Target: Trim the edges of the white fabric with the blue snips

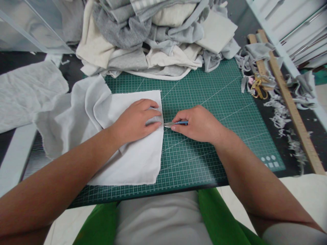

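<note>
the left hand (138, 119) lies flat, fingers spread, on the white cloth (133, 153), grasping nothing, pinning its right edge to the green cutting mat (204, 102) so it seems it cannot slide. the right hand (198, 124), clenched low around a small blue-handled cutter (176, 123), points its tip at that edge just beside the left fingertips. both forearms reach in from below; a heap of grey and cream fabric (158, 37) sits behind on the counter.
</note>
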A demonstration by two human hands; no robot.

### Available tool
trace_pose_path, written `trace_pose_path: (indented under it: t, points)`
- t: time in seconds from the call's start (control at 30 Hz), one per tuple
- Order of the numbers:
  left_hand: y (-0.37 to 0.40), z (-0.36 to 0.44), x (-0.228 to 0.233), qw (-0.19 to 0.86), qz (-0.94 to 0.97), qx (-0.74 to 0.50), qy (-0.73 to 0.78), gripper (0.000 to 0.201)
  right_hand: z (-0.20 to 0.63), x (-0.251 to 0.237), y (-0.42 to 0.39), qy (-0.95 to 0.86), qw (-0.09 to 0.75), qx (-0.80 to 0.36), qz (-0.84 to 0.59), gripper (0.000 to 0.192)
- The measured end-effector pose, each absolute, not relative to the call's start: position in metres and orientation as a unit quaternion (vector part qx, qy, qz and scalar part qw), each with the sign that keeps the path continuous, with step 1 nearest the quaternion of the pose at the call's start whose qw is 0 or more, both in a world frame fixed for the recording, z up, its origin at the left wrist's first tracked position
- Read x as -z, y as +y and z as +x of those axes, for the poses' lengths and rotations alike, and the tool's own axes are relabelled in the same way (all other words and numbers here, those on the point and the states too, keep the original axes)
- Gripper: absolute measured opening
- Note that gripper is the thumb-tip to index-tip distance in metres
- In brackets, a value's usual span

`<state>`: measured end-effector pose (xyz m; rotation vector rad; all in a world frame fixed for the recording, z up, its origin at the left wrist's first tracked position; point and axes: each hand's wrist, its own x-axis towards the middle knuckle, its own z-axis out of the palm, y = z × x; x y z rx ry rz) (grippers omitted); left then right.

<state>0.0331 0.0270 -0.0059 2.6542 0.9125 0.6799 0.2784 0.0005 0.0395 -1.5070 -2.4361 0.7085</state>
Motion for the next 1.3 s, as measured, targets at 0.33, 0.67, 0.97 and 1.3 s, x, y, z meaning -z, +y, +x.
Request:
trace_pose_path:
  t: [0.33,0.67,0.97,1.3]
  points:
    - [0.027,0.034,0.006,0.129,0.910,-0.231,0.319,0.025,0.277,-0.038,0.000,-0.823,0.074,-0.239,-0.510,0.015]
    - [0.027,0.033,0.006,0.114,0.912,-0.228,0.322,0.022,0.271,-0.046,-0.005,-0.842,0.011,-0.173,-0.511,0.022]
    - [0.027,0.033,0.005,0.127,0.910,-0.232,0.319,0.024,0.276,-0.041,0.002,-0.814,0.075,-0.270,-0.509,0.017]
    - [0.027,0.033,0.006,0.123,0.916,-0.218,0.313,0.027,0.284,-0.044,0.004,-0.786,0.127,-0.350,-0.493,0.014]
